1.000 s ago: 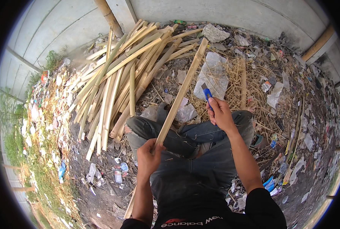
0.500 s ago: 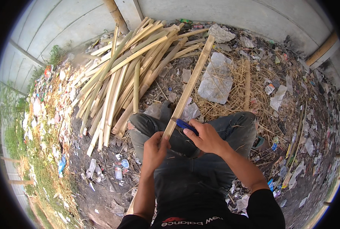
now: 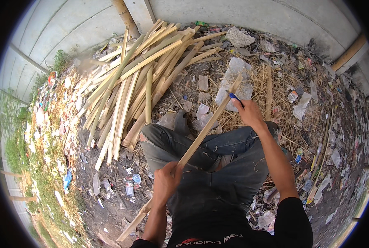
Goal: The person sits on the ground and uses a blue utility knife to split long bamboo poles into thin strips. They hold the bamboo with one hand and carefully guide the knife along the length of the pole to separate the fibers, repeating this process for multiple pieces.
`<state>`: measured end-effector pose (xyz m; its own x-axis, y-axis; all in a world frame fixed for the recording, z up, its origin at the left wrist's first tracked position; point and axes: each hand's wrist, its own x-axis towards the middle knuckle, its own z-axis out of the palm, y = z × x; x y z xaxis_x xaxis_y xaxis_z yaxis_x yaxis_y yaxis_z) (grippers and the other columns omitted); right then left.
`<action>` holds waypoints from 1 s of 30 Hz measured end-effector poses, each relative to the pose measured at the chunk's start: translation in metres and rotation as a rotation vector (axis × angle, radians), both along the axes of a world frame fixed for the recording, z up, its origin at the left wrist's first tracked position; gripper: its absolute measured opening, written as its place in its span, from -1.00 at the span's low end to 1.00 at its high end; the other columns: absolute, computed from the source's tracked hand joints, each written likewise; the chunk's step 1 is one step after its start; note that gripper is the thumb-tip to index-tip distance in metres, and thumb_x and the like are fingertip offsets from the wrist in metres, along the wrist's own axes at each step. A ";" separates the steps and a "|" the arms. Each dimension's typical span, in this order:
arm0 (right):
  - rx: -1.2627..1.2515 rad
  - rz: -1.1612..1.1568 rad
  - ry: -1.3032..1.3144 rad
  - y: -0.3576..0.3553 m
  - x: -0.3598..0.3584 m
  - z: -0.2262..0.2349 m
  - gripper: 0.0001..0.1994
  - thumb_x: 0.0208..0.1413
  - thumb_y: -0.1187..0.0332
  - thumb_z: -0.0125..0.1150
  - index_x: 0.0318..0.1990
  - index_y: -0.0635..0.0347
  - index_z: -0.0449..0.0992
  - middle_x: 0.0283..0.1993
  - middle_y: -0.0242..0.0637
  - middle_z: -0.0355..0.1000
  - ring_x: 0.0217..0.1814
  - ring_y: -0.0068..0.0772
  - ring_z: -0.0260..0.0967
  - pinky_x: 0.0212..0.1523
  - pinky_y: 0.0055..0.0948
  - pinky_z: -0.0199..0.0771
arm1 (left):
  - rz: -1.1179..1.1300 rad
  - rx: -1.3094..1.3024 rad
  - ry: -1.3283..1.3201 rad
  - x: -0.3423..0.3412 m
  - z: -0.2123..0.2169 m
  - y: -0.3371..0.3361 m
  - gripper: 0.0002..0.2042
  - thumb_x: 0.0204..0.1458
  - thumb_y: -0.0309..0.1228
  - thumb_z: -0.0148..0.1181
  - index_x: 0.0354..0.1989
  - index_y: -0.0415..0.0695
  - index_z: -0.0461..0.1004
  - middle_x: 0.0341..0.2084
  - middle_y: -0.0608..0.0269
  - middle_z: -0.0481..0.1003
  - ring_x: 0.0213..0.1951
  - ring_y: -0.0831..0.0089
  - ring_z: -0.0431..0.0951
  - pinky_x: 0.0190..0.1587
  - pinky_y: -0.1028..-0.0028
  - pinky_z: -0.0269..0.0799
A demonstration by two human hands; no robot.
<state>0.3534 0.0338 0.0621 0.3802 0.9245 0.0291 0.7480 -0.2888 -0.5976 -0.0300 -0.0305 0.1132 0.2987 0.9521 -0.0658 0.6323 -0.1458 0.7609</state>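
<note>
Nearest the lens, across the lap: person seated w/ knees up in dark jeans [image 3: 217, 165], working a bamboo strip [image 3: 201, 136]. Strip runs diagonally from the ground at lower left, over the thighs, up to its far end by the right hand.

Left hand [image 3: 166, 184]: fingers clenched round the strip at mid-length, pinning it over the left thigh. Grip looks firm.

Right hand [image 3: 247, 111]: arm at full reach, fingers wrapped on a blue-handled tool [image 3: 234, 97], prob. a knife; blade not visible, hidden behind the strip end. Tool sits at the strip's far tip.

Judgement on technique: stroke should go away from the body, along the grain, w/ a shallow angle so the edge does not dig in. Left hand should stay well behind the tool. Strip needs steady support on the thigh; flex near the tip could make the cut wander.

Beyond the knees: white plastic sheet [image 3: 234, 78] on dry straw [image 3: 271, 82], litter all round. Farther left: pile of split bamboo [image 3: 135, 78], fanned toward the concrete wall [image 3: 234, 12]. One whole pole [image 3: 125, 16] leans on the wall.
</note>
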 end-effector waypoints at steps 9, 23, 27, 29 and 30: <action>-0.008 0.380 0.130 -0.043 -0.088 0.052 -0.42 0.41 -0.14 0.11 -0.41 0.23 0.60 -0.60 0.04 0.46 -0.50 0.24 0.47 -0.41 0.05 0.43 | -0.014 -0.035 -0.017 0.023 0.008 0.017 -0.86 0.31 -0.43 0.22 -0.20 -0.27 0.51 -0.43 -0.13 0.62 -0.35 -0.06 0.68 -0.29 0.12 0.50; -0.032 0.135 0.061 -0.011 -0.037 0.023 -0.34 0.45 -0.19 0.02 -0.42 0.29 0.61 -0.57 0.10 0.47 -0.44 0.28 0.50 -0.38 0.10 0.42 | -0.055 0.067 0.026 0.020 0.013 0.011 -0.87 0.30 -0.47 0.19 -0.18 -0.29 0.59 -0.51 -0.25 0.53 -0.43 -0.23 0.59 -0.38 0.08 0.42; 0.031 0.232 0.082 -0.029 -0.072 0.028 -0.35 0.44 -0.17 0.03 -0.41 0.29 0.61 -0.55 0.13 0.49 -0.40 0.31 0.53 -0.34 0.12 0.48 | -0.043 0.076 0.014 0.025 0.012 0.015 -0.87 0.30 -0.47 0.19 -0.16 -0.28 0.59 -0.46 -0.26 0.56 -0.37 -0.25 0.60 -0.33 0.05 0.45; -0.048 0.457 0.111 -0.057 -0.118 0.032 -0.41 0.41 -0.19 0.08 -0.35 0.23 0.59 -0.56 0.15 0.49 -0.42 0.37 0.52 -0.33 0.18 0.52 | -0.034 0.015 0.029 0.026 0.011 0.018 -0.87 0.30 -0.45 0.20 -0.14 -0.26 0.58 -0.41 -0.28 0.57 -0.29 -0.32 0.59 -0.28 -0.05 0.44; -0.041 0.530 0.052 -0.069 -0.134 0.032 -0.43 0.40 -0.19 0.09 -0.36 0.21 0.58 -0.58 0.12 0.49 -0.44 0.37 0.52 -0.36 0.19 0.51 | -0.040 0.029 0.001 0.027 0.012 0.020 -0.87 0.29 -0.46 0.21 -0.15 -0.27 0.58 -0.42 -0.28 0.56 -0.30 -0.31 0.60 -0.29 -0.03 0.45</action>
